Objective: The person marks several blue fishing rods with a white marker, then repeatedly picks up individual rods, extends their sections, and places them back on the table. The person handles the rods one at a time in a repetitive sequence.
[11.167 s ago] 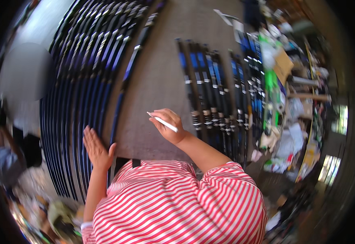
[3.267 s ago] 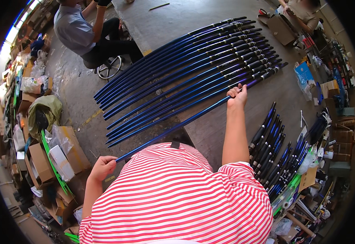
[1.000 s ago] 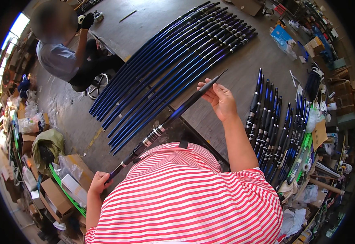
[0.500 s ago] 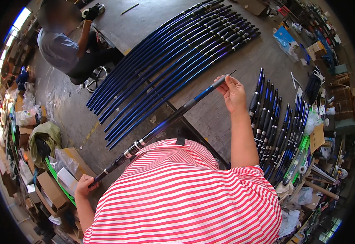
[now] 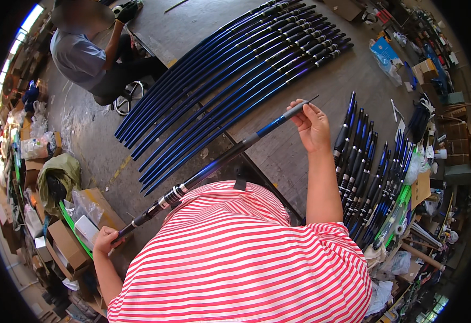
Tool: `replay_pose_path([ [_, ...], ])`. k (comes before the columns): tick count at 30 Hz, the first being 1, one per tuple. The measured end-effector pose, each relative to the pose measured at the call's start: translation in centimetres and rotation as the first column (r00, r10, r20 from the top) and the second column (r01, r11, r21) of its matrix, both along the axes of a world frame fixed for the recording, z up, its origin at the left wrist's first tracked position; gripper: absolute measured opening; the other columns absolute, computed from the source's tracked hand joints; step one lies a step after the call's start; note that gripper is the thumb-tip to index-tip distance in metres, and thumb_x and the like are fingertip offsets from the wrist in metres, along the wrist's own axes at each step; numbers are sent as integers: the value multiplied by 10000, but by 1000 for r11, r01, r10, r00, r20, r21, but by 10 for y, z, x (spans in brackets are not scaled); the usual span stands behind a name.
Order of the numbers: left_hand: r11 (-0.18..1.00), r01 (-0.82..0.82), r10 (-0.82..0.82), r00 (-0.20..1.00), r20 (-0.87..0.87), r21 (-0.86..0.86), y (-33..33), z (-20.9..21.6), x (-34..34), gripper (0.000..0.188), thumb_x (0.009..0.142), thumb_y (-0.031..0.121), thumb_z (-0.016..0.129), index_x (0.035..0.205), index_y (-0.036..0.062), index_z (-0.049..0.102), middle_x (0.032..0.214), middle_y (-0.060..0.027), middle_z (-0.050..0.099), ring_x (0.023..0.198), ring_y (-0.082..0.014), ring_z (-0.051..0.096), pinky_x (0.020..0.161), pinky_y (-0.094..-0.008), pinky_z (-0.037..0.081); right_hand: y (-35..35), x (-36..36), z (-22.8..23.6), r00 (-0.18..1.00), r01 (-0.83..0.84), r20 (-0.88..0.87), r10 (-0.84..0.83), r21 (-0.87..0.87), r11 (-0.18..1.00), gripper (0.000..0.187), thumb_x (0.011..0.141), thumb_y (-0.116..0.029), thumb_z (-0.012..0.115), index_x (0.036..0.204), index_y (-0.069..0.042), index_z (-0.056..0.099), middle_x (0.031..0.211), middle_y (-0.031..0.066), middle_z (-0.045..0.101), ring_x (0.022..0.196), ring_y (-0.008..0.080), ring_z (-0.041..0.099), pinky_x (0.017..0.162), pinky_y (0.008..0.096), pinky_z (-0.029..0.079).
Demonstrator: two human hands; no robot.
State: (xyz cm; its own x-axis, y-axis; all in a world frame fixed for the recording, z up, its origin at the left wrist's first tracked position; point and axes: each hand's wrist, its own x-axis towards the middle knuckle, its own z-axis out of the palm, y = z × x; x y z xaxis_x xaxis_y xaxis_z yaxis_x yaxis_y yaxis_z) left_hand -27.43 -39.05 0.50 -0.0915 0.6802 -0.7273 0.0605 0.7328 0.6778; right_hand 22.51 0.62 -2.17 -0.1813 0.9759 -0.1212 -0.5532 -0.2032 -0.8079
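I hold a long blue and black telescopic rod [image 5: 214,167] slantwise in front of my striped shirt. My left hand [image 5: 105,240] grips its dark butt end low at the left, beside the table edge. My right hand [image 5: 311,125] pinches the thin grey tip section above the grey table [image 5: 278,151]. A row of several long blue rods [image 5: 230,81] lies fanned on the table beyond the held rod. To the right of my right forearm lies a bundle of several shorter blue and black rod sections [image 5: 370,172].
Another person [image 5: 84,54] in a grey shirt sits on a stool at the far left corner of the table. Cardboard boxes [image 5: 68,237] and bags crowd the floor on the left. Boxes, packets and clutter [image 5: 424,75] fill the right side.
Over the last second my left hand has drawn the butt end further down and left, and my right hand has slid toward the thin tip. The rod now looks longer.
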Motion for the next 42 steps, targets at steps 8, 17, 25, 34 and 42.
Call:
replay_pose_path([
  [8, 997, 81, -82, 996, -37, -15, 16, 26, -1, 523, 711, 474, 630, 556, -24, 594, 415, -1, 438, 351, -66, 347, 349, -227, 203, 33, 32, 17, 902, -348, 261, 344, -33, 937, 496, 857, -452, 461, 932, 22, 586, 697, 119, 630, 644, 194, 630, 609, 311, 540],
  [17, 990, 114, -127, 980, -155, -85, 83, 74, 15, 438, 733, 410, 646, 719, -28, 640, 480, 20, 475, 390, -37, 373, 370, -195, 237, 30, -2, -22, 818, -483, 298, 491, -108, 869, 459, 843, -421, 514, 839, 29, 607, 783, 124, 629, 701, 175, 617, 565, 281, 521],
  [25, 988, 149, -148, 989, -30, 37, 125, 56, 53, 480, 670, 479, 678, 741, 6, 634, 511, 43, 454, 443, -36, 370, 396, -201, 243, 75, 24, 19, 986, -60, -168, 14, -273, 960, 558, 849, -536, 393, 1118, -53, 471, 798, 149, 630, 668, 231, 635, 532, 294, 515],
  [34, 877, 74, 204, 838, -507, 474, 316, -18, 21, 285, 768, 271, 625, 647, 14, 601, 492, 54, 396, 455, -39, 351, 409, -222, 264, 11, -25, -137, 446, 20, 822, -353, 385, 922, 219, 846, -240, 540, 802, -38, 613, 633, 112, 607, 579, 240, 592, 563, 345, 471],
  [42, 804, 165, 205, 825, -527, 572, 486, -106, -94, 304, 709, 295, 707, 686, -2, 650, 512, 41, 490, 483, -37, 395, 445, -233, 326, -7, -58, -135, -79, -215, 858, -508, 483, 849, 144, 806, -208, 571, 728, -89, 554, 598, 97, 589, 534, 280, 582, 487, 366, 453],
])
